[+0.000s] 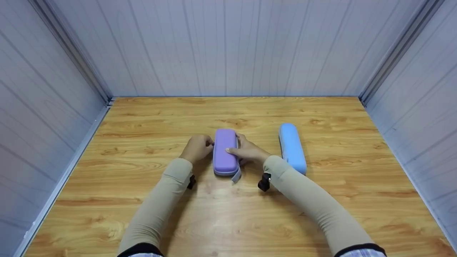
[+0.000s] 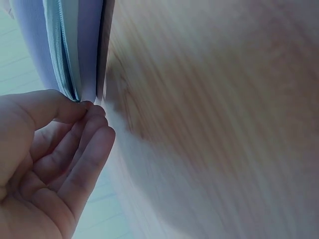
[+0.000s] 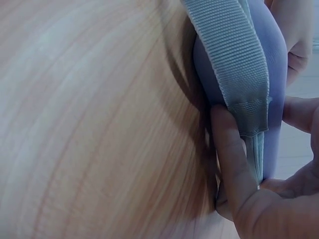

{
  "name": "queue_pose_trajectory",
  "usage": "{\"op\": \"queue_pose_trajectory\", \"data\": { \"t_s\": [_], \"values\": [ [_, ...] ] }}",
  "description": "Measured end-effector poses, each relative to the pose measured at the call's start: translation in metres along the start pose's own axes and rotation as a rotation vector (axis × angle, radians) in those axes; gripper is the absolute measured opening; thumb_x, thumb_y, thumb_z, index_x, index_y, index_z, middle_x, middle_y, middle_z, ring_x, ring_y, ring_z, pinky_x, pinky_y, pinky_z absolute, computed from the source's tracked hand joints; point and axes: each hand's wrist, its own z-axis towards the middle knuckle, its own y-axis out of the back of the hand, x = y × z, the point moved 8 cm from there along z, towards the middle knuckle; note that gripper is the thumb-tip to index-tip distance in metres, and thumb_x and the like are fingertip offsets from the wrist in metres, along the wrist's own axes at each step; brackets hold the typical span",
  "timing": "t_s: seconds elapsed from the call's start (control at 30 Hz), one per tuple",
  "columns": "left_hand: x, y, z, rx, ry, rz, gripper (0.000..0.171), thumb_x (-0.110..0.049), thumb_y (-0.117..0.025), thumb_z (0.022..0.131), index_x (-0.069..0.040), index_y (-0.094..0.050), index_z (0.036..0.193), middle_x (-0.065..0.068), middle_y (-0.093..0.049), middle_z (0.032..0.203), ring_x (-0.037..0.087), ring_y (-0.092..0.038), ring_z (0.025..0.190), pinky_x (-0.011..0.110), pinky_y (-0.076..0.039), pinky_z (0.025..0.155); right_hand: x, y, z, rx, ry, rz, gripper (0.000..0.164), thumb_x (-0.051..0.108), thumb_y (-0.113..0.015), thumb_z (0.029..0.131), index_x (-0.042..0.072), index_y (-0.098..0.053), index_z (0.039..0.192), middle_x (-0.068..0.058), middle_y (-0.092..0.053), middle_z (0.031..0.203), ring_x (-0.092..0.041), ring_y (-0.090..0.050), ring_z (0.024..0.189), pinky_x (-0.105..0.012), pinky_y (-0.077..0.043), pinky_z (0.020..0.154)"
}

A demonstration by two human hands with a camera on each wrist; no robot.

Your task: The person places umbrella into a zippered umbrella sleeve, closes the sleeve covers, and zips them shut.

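Observation:
A purple zippered hard case (image 1: 223,141) lies lengthwise on the table in front of me. My left hand (image 1: 196,148) is at its left side. In the left wrist view, thumb and forefinger pinch the zipper pull at the end of the open stretch of the grey zipper (image 2: 64,50); the fingertips mostly hide the pull. From the right, my right hand (image 1: 252,152) grips the case, thumb on the lid and fingers along the side. A grey woven strap (image 3: 234,59) loops out beside those fingers at the case's near right corner.
A light blue case (image 1: 293,146) of similar shape lies to the right, just beyond my right wrist. Wood-grain table (image 1: 142,117) surrounds both cases. Pale panelled walls (image 1: 228,50) stand at the back and both sides.

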Motion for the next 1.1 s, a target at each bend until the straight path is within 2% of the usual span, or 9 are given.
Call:
{"op": "queue_pose_trajectory", "data": {
  "t_s": [0.3,0.63,0.9,1.1],
  "values": [
    [0.000,-0.001,-0.007,0.006,-0.001,0.005,0.015,-0.007,-0.066,0.094,0.000,-0.076,0.102,0.011,-0.073,0.096,0.024,-0.066,0.089,0.039,-0.055,0.083,0.000,0.001,-0.001,-0.005,0.003,-0.020,0.094,0.032,-0.066,0.096,0.016,-0.001,0.162,-0.029,-0.034,0.150,-0.031,-0.066,0.093,-0.039,-0.057,0.074],
    [0.000,-0.003,-0.010,0.026,-0.003,-0.004,0.016,-0.008,-0.065,0.095,-0.002,-0.076,0.105,0.010,-0.073,0.100,0.024,-0.067,0.094,0.039,-0.054,0.086,-0.001,0.003,0.000,-0.017,-0.002,-0.024,0.094,0.031,-0.067,0.097,0.016,-0.001,0.162,-0.028,-0.035,0.150,-0.029,-0.066,0.090,-0.038,-0.057,0.072],
    [-0.006,-0.002,-0.015,0.026,-0.069,-0.006,0.015,-0.004,-0.064,0.093,0.000,-0.077,0.100,0.010,-0.074,0.096,0.023,-0.067,0.089,0.039,-0.055,0.082,0.000,0.002,0.000,-0.002,0.004,0.001,0.093,0.029,-0.065,0.098,0.014,0.000,0.161,-0.028,-0.032,0.152,-0.032,-0.066,0.096,-0.041,-0.058,0.075],
    [-0.007,-0.003,-0.025,0.048,-0.102,-0.010,0.014,-0.003,-0.065,0.092,0.001,-0.077,0.099,0.011,-0.073,0.096,0.025,-0.068,0.091,0.040,-0.055,0.084,-0.002,0.001,0.001,-0.006,0.007,-0.010,0.093,0.029,-0.066,0.097,0.014,0.000,0.162,-0.031,-0.037,0.147,-0.031,-0.067,0.092,-0.040,-0.058,0.074]
  ]
}}
